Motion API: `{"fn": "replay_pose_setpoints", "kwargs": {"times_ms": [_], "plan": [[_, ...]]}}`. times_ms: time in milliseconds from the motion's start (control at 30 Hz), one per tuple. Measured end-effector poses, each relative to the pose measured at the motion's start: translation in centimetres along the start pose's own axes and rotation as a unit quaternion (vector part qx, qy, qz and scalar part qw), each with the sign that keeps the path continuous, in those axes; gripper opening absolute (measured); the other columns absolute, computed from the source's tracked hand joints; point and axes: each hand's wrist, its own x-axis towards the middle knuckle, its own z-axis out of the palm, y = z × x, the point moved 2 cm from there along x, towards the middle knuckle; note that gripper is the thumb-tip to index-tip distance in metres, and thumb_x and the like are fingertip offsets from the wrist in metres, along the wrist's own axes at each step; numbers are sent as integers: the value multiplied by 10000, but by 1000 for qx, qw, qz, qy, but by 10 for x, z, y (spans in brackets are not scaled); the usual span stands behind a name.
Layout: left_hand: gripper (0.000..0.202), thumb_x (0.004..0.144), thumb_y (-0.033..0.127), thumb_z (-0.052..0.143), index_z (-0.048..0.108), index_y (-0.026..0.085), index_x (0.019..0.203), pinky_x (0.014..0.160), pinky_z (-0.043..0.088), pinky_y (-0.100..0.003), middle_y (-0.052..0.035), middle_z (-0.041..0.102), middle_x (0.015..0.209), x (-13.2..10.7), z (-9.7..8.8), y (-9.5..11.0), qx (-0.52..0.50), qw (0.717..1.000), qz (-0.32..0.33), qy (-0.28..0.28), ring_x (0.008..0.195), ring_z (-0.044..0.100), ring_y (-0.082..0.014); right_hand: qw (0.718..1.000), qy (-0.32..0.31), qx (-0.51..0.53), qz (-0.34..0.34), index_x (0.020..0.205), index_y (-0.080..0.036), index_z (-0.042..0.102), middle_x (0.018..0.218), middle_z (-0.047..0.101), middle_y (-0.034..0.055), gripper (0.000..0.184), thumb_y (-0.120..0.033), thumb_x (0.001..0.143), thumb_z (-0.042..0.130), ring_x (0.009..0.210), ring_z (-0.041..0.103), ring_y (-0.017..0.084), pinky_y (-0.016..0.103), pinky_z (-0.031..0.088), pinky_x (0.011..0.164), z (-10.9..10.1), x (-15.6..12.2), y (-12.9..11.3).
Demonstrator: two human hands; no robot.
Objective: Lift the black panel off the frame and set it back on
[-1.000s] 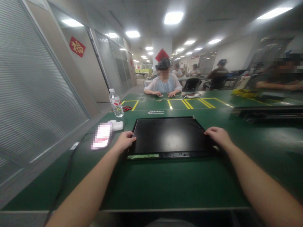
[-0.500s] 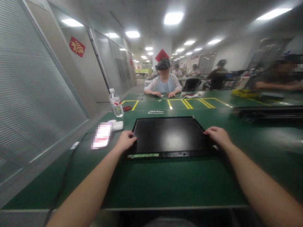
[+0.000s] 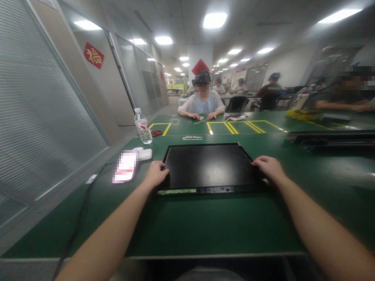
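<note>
A black flat display panel [image 3: 208, 166] lies face up on the green table [image 3: 211, 226], its front edge showing a bare green strip at the left. My left hand [image 3: 156, 173] grips the panel's left edge, thumb on top and fingers curled at the side. On the opposite edge, my right hand [image 3: 270, 168] pinches the frame near its middle. The undersides of both hands' fingers are partly hidden.
Left of the panel are a lit phone [image 3: 125, 166], a white case [image 3: 144, 153], a water bottle [image 3: 143, 127] and red-handled scissors [image 3: 157, 133]. Dark long parts [image 3: 334, 139] lie at right. A person [image 3: 202, 99] sits across the table.
Both hands keep their places on the panel's edges. The whole view has shifted very slightly; nothing else visibly differs.
</note>
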Motion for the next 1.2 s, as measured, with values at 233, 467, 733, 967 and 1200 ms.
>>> {"fn": "replay_pose_setpoints", "kwargs": {"times_ms": [233,467,733,967,1200], "plan": [[495,750,352,659,710,147,1198,1129,396,-435,-168,618,1299,-7,-5,5,26,999,43,-8,1259,569,-336,1000,-5,23,17,708,-203,752,739,731,62,190,-361,660,659,624,614,206,332,445,617,-1,-2,-1],[365,783,437,685,771,209,1054,1097,429,-444,-141,649,1307,-15,-24,19,7,978,185,-95,1213,603,-326,1000,2,-11,-1,700,-208,738,717,710,56,185,-365,676,643,681,620,212,321,435,630,0,-2,-2],[326,721,435,786,796,241,983,944,485,-362,-86,740,1113,-23,-34,32,-31,951,228,-205,1029,677,-269,1000,1,-11,-9,688,-210,735,690,710,48,184,-373,677,650,669,625,216,323,432,626,-1,-2,-2],[316,681,463,795,800,232,896,765,486,-309,-65,736,936,-28,-39,40,-2,952,215,-218,847,663,-236,1000,19,-10,-22,662,-218,726,638,689,49,183,-385,650,653,665,628,223,321,437,616,0,-1,0],[287,666,461,794,803,247,856,632,430,-273,3,695,653,-29,-36,39,-10,957,164,-239,633,630,-188,1000,2,-6,-8,685,-211,733,670,698,58,200,-394,659,656,683,632,230,328,446,619,0,0,2]]}}
